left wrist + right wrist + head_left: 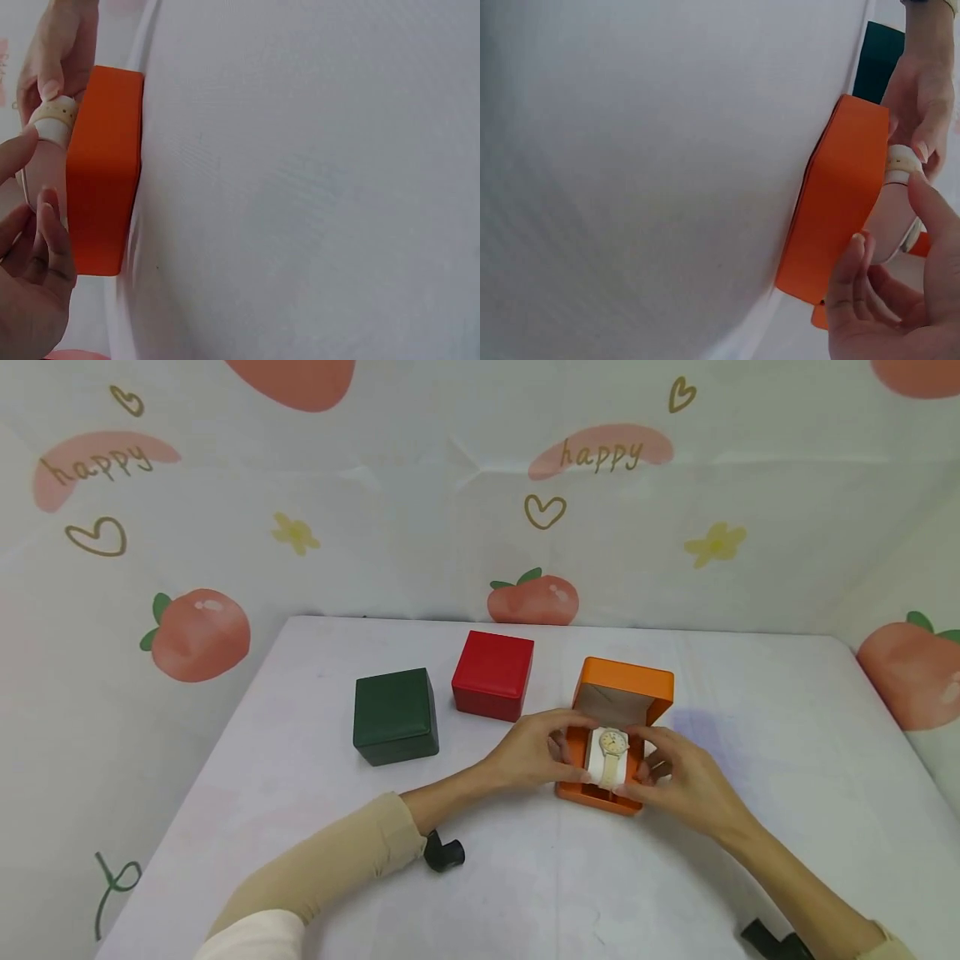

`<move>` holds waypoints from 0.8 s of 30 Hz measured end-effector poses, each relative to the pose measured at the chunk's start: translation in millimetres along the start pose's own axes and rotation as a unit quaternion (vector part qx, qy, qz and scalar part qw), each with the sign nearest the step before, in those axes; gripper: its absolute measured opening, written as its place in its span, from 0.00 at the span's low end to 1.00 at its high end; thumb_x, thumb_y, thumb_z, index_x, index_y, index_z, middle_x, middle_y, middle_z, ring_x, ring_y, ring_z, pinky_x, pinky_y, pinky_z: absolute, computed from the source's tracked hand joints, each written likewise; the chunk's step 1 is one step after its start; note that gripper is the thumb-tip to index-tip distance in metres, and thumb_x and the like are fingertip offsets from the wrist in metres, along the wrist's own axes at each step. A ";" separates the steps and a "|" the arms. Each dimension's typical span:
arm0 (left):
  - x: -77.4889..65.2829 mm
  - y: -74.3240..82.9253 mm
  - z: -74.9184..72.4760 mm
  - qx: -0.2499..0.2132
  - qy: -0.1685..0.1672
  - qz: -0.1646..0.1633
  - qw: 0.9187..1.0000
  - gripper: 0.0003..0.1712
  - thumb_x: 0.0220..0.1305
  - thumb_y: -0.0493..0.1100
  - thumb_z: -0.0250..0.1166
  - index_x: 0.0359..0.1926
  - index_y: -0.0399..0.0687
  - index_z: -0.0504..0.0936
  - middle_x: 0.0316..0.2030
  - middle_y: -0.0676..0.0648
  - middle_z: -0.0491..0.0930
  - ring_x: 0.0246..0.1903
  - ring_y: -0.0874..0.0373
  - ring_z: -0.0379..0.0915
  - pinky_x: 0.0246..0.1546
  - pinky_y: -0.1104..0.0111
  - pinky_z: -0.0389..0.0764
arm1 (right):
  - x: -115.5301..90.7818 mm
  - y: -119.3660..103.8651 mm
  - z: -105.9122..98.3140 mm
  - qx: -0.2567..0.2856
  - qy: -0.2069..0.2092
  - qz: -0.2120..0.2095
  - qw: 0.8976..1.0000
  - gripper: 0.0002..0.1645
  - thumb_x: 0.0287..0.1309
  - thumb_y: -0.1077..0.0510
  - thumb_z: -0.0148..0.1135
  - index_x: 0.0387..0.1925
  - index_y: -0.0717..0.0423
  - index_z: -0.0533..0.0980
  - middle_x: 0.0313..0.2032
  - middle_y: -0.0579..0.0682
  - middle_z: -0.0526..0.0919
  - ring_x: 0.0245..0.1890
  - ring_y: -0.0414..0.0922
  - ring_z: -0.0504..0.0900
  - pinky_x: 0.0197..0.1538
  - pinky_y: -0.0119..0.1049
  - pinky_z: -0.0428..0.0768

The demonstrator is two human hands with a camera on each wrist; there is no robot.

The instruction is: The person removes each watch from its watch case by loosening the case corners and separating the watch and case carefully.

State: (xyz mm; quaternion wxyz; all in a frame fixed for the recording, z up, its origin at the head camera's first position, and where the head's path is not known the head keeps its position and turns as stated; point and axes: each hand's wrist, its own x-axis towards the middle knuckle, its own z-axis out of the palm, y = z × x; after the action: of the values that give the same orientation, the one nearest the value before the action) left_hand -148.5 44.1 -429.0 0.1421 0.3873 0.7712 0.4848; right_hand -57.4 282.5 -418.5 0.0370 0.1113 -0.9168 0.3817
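A wristwatch (613, 743) with a round dial and a cream strap is wrapped around a white cushion (597, 762). My left hand (534, 750) holds the cushion's left side, its thumb at the near end. From the right, my right hand (686, 781) grips the same cushion, thumb near the strap's lower end. Both hands are over the orange watch box (624, 675), whose lid stands raised at the back with a pale lining. In the right wrist view the cushion (894, 214) shows above the box's side wall. How deep it sits in the box cannot be told.
A closed red box (492, 668) stands behind and left of the orange one. Farther left is a closed dark green box (393, 714). Black devices (445, 853) show by the wrists. A white cloth (480, 893) covers the table, with a printed curtain (420, 527) behind.
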 end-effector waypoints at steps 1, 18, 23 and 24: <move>-0.5 0.9 -0.4 -0.005 0.001 0.007 1.000 0.35 0.49 0.41 0.80 0.60 0.47 0.79 0.45 0.50 0.79 0.31 0.64 0.76 0.31 0.74 0.80 | -0.6 -0.8 -0.8 0.010 -0.001 0.001 1.000 0.41 0.43 0.52 0.82 0.59 0.58 0.74 0.34 0.46 0.80 0.30 0.39 0.81 0.32 0.31 0.80; -19.5 23.9 -1.6 -0.181 0.024 -0.087 0.979 0.32 0.53 0.35 0.76 0.61 0.49 0.78 0.58 0.47 0.76 0.49 0.52 0.79 0.47 0.67 0.83 | -13.6 -17.3 -1.7 0.119 0.016 -0.036 0.992 0.46 0.41 0.66 0.81 0.64 0.56 0.71 0.54 0.56 0.80 0.44 0.38 0.86 0.45 0.34 0.83; -22.9 28.1 -5.4 -0.205 0.008 -0.144 0.968 0.32 0.56 0.37 0.75 0.62 0.53 0.76 0.57 0.50 0.76 0.42 0.57 0.83 0.41 0.68 0.83 | -13.4 -22.0 -0.3 0.134 0.015 -0.045 0.990 0.47 0.40 0.67 0.81 0.64 0.53 0.71 0.54 0.55 0.79 0.44 0.39 0.86 0.46 0.34 0.83; -23.4 28.2 -6.1 -0.210 0.002 -0.154 0.966 0.32 0.57 0.37 0.74 0.62 0.54 0.76 0.57 0.50 0.76 0.40 0.58 0.84 0.39 0.69 0.83 | -13.3 -23.0 -0.2 0.139 0.015 -0.048 0.989 0.47 0.40 0.67 0.81 0.64 0.53 0.70 0.54 0.54 0.79 0.44 0.40 0.86 0.46 0.34 0.83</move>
State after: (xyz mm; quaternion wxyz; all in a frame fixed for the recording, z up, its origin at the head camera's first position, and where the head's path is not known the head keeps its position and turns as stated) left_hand -123.7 29.5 -405.6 0.2913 0.2245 0.7027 0.6091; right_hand -39.1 269.3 -404.5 0.0528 0.1532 -0.8478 0.5050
